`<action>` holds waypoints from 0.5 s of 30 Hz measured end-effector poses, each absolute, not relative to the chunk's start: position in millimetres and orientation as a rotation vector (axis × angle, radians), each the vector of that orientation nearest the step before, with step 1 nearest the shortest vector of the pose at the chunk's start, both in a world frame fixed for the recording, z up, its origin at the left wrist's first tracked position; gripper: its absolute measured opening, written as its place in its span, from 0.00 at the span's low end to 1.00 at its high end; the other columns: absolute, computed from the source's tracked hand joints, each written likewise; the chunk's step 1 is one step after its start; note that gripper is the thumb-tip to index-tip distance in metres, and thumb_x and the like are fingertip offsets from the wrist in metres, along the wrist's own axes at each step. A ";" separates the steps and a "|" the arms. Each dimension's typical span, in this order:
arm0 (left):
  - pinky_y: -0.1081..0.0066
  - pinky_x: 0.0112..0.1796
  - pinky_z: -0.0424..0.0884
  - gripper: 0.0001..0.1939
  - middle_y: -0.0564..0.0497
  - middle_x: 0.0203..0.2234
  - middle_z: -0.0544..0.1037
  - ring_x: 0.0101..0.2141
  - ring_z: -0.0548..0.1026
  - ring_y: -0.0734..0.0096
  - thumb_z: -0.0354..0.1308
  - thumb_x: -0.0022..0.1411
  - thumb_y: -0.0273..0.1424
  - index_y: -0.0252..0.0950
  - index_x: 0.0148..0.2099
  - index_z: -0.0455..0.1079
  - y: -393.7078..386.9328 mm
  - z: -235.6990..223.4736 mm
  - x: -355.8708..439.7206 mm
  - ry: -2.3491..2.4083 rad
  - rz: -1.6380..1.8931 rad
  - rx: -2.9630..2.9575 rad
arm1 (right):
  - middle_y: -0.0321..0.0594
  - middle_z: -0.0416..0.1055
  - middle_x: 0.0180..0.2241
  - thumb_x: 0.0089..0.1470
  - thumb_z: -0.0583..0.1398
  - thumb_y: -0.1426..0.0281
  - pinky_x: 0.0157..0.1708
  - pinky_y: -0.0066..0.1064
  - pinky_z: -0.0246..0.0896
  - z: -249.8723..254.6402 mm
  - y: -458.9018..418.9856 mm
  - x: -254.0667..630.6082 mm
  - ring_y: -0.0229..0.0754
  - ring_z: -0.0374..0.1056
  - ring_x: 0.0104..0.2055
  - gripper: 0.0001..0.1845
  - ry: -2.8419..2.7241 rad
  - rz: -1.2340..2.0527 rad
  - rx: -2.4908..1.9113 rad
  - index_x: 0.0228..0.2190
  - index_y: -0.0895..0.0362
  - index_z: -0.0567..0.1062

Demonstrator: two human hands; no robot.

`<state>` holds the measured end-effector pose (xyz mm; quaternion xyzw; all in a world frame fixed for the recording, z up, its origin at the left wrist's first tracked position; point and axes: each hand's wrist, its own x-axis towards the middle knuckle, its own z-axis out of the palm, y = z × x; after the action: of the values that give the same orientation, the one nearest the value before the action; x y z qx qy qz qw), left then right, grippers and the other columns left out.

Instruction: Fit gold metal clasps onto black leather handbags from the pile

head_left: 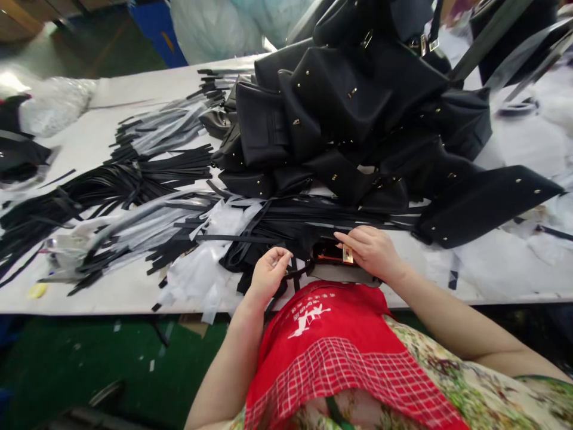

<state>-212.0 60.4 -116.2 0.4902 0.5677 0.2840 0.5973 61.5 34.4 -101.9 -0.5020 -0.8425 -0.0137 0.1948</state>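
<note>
My left hand (270, 273) is closed in a pinch beside a black strap end; what sits between its fingertips is too small to make out. Close to my apron, my right hand (373, 252) grips a shiny gold metal fitting (348, 254) between thumb and fingers. This fitting lies over a dark opening with a coppery shine, and a grey panel (342, 273) runs along its near side. Just beyond my hands, a bundle of black straps (286, 222) lies across the table. White plastic film (197, 275) is crumpled left of my left hand.
Black bags with gold studs (340, 101) are heaped at the back of the white table (107, 301). Several bundles of black straps (102, 185), some in clear wrap, spread to the left. A small yellow disc (37, 291) lies near the front left edge.
</note>
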 end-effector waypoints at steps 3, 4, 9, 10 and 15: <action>0.77 0.26 0.64 0.12 0.53 0.23 0.74 0.23 0.68 0.77 0.58 0.61 0.38 0.34 0.34 0.74 50.6 -96.6 -205.8 1.250 0.654 1.411 | 0.41 0.73 0.31 0.64 0.54 0.69 0.39 0.34 0.61 -104.9 29.0 58.8 0.42 0.65 0.35 0.16 -2.435 -0.132 -1.334 0.51 0.58 0.73; 0.76 0.28 0.66 0.11 0.52 0.25 0.76 0.25 0.70 0.76 0.57 0.61 0.36 0.34 0.34 0.75 46.6 -90.0 -203.1 1.215 0.645 1.488 | 0.41 0.73 0.31 0.64 0.55 0.69 0.40 0.34 0.61 -105.4 27.5 57.9 0.42 0.65 0.35 0.17 -2.458 -0.146 -1.313 0.52 0.58 0.72; 0.74 0.31 0.68 0.07 0.50 0.27 0.79 0.26 0.73 0.74 0.58 0.61 0.31 0.36 0.36 0.76 32.9 -64.6 -186.7 1.091 0.606 1.775 | 0.40 0.73 0.32 0.63 0.56 0.71 0.45 0.34 0.63 -105.0 20.5 51.6 0.42 0.65 0.36 0.18 -2.520 -0.173 -1.239 0.53 0.59 0.71; 0.74 0.31 0.68 0.07 0.51 0.27 0.79 0.26 0.73 0.74 0.58 0.61 0.31 0.36 0.36 0.76 32.5 -62.6 -183.5 1.090 0.590 1.804 | 0.40 0.73 0.31 0.62 0.56 0.71 0.46 0.35 0.63 -104.8 19.3 50.3 0.42 0.64 0.36 0.17 -2.518 -0.179 -1.229 0.53 0.59 0.72; 0.73 0.27 0.63 0.17 0.51 0.23 0.77 0.24 0.69 0.73 0.54 0.64 0.41 0.35 0.31 0.75 36.2 -68.2 -168.2 1.082 0.311 1.759 | 0.39 0.72 0.30 0.62 0.56 0.70 0.50 0.37 0.63 -106.7 12.0 43.0 0.42 0.66 0.36 0.18 -2.501 -0.087 -1.196 0.53 0.56 0.72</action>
<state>-168.2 36.2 -68.2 0.7281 0.4478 0.1289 0.5027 43.0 12.0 -106.7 -0.4238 -0.8865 -0.0310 0.1829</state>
